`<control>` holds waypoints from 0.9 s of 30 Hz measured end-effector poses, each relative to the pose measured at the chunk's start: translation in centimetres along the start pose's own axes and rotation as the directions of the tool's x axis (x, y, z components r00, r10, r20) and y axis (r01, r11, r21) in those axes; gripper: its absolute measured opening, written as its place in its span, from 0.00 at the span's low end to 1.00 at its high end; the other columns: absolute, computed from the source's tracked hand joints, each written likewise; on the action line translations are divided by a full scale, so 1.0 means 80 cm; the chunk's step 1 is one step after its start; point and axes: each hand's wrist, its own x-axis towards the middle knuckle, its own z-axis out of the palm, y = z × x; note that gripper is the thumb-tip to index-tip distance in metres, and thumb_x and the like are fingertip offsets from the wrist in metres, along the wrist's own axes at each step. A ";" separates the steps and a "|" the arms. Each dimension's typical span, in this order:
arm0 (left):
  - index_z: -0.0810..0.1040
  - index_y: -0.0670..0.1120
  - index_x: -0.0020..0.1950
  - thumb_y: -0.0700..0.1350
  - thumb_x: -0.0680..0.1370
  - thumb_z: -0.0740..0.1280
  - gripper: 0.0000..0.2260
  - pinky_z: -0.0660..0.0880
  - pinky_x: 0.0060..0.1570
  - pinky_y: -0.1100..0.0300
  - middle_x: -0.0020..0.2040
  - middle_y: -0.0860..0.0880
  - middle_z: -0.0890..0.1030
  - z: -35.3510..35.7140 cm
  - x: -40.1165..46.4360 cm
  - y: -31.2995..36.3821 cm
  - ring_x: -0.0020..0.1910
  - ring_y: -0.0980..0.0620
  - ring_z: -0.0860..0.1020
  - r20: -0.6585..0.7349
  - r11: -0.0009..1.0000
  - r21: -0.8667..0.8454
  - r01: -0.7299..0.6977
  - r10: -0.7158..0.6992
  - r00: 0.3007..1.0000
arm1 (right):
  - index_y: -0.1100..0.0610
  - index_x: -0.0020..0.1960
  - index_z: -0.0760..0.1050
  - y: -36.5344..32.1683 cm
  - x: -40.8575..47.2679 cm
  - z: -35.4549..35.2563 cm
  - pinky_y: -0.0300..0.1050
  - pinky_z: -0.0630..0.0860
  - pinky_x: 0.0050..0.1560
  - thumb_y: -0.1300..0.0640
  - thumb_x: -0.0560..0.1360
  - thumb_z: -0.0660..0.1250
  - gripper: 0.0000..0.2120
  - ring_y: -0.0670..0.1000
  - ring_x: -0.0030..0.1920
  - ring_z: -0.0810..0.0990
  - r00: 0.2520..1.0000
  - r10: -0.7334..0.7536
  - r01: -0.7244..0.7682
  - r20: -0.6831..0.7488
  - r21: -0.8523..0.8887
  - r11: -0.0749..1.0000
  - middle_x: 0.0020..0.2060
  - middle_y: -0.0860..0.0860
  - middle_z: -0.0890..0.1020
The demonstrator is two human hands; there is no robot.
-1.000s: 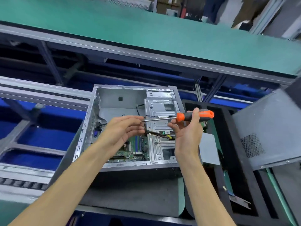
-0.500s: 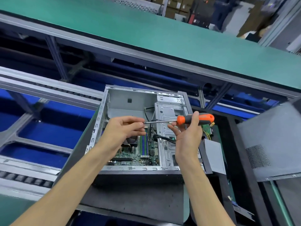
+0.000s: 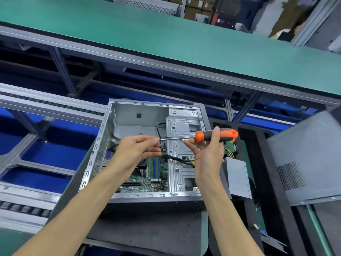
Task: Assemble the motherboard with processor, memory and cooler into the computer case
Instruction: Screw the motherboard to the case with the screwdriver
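An open grey sheet-metal computer case (image 3: 129, 115) lies on its side on a dark foam pad (image 3: 147, 228) on the worktop, its open face turned up. Inside it, toward the near left, sits the green motherboard (image 3: 147, 179) with green and blue memory slots (image 3: 155, 169); a dark cooler is partly hidden under the left wrist. The silver drive cage (image 3: 181, 163) fills the right part of the case, with a black cable bundle (image 3: 177, 158) running across it. Above the case, the right hand (image 3: 206, 154) holds an orange and black-handled screwdriver (image 3: 215, 135) level, the thumb pressed over the handle and the fingers cupped beneath it, the steel shaft pointing left. The left hand (image 3: 137, 150) has its fingers curled, with thumb and forefinger pinched together at the screwdriver's tip; whether they hold a screw there is too small to tell. To the right of the case a grey rectangular power supply box (image 3: 238, 178) lies in a black foam tray (image 3: 273, 182), and a grey perforated side panel (image 3: 304, 159) leans at the far right. A long green conveyor surface (image 3: 166, 37) runs across the far side.
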 end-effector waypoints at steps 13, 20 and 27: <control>0.86 0.39 0.45 0.43 0.76 0.73 0.07 0.82 0.42 0.57 0.42 0.40 0.85 0.022 0.013 0.001 0.40 0.44 0.85 -0.047 0.996 0.083 -0.038 0.042 0.998 | 0.58 0.55 0.69 -0.002 0.017 -0.009 0.49 0.83 0.39 0.46 0.83 0.62 0.15 0.53 0.34 0.81 0.998 0.063 -0.063 0.005 0.039 0.997 0.31 0.53 0.77; 0.86 0.39 0.46 0.46 0.68 0.77 0.13 0.81 0.44 0.58 0.44 0.39 0.85 0.022 0.021 0.004 0.42 0.46 0.84 -0.006 0.999 -0.030 -0.019 0.019 1.000 | 0.59 0.57 0.70 -0.003 0.025 -0.007 0.48 0.83 0.39 0.45 0.83 0.63 0.16 0.53 0.35 0.82 0.996 0.094 -0.094 0.002 0.071 0.993 0.31 0.51 0.79; 0.86 0.39 0.49 0.50 0.68 0.78 0.16 0.81 0.45 0.57 0.48 0.37 0.85 0.018 0.023 0.009 0.46 0.43 0.85 0.020 0.998 -0.051 -0.020 0.021 1.000 | 0.60 0.66 0.69 0.002 0.029 -0.002 0.49 0.83 0.39 0.45 0.82 0.63 0.21 0.53 0.36 0.82 0.994 0.111 -0.111 0.005 0.103 0.988 0.33 0.53 0.78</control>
